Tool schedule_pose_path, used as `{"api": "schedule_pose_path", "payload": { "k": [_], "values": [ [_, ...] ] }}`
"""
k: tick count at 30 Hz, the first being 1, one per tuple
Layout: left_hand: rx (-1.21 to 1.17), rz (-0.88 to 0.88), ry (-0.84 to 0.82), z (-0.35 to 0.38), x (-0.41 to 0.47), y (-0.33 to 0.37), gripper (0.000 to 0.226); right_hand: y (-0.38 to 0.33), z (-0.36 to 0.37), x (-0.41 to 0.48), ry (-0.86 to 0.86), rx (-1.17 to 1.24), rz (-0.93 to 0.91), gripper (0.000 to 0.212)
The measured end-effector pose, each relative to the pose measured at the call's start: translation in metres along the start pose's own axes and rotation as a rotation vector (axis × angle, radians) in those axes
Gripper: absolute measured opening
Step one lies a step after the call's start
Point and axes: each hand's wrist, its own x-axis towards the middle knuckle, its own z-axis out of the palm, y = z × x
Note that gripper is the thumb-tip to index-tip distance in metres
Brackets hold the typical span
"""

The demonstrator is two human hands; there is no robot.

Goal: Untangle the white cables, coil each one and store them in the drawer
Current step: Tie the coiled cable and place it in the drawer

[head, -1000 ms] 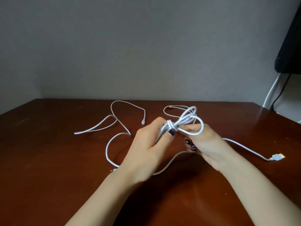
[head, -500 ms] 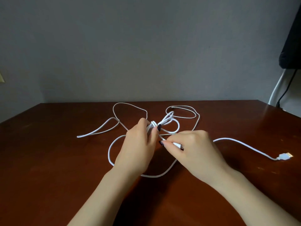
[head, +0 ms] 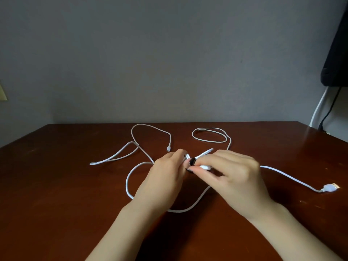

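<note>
Head view: both hands meet low over the bench [head: 56, 185], at the knot [head: 200, 156] in the white cables [head: 178, 211]. The left hand [head: 165, 178] has its grip closed, fingers curled round the bunched strands. The right hand [head: 233, 174] has its grip in a tight pinch on a short white end piece [head: 205, 167]. Slack loops lie beyond and to the left; one run trails right to a USB plug [head: 330, 187]. Drawer not in view. Risk, by my judgement: a hard pull on the pinched end cinches the knot instead of freeing it, and drags slack loops across each other into fresh tangles.
</note>
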Motion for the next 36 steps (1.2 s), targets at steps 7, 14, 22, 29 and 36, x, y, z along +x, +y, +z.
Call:
{"api": "schedule_pose_path", "payload": {
  "k": [7, 14, 22, 29, 36],
  "values": [
    [-0.137, 0.064, -0.107, -0.007, -0.003, 0.014, 0.021, 0.005, -0.010, 0.008, 0.101, 0.147, 0.245, 0.018],
    [-0.121, 0.146, -0.134, -0.004, -0.007, 0.017, 0.033, 0.002, -0.013, 0.013, 0.066, 0.251, 0.444, 0.012],
    [-0.125, 0.000, 0.179, 0.006, -0.007, 0.020, 0.032, 0.006, -0.003, 0.010, -0.067, 0.410, 0.742, 0.010],
    [-0.131, -0.003, 0.142, 0.002, -0.008, 0.019, 0.030, 0.006, -0.006, 0.011, -0.077, 0.423, 0.747, 0.012],
    [-0.060, 0.083, -0.033, 0.002, -0.009, 0.018, 0.033, 0.002, -0.013, 0.015, -0.063, 0.511, 0.713, 0.011]
  ]
}}
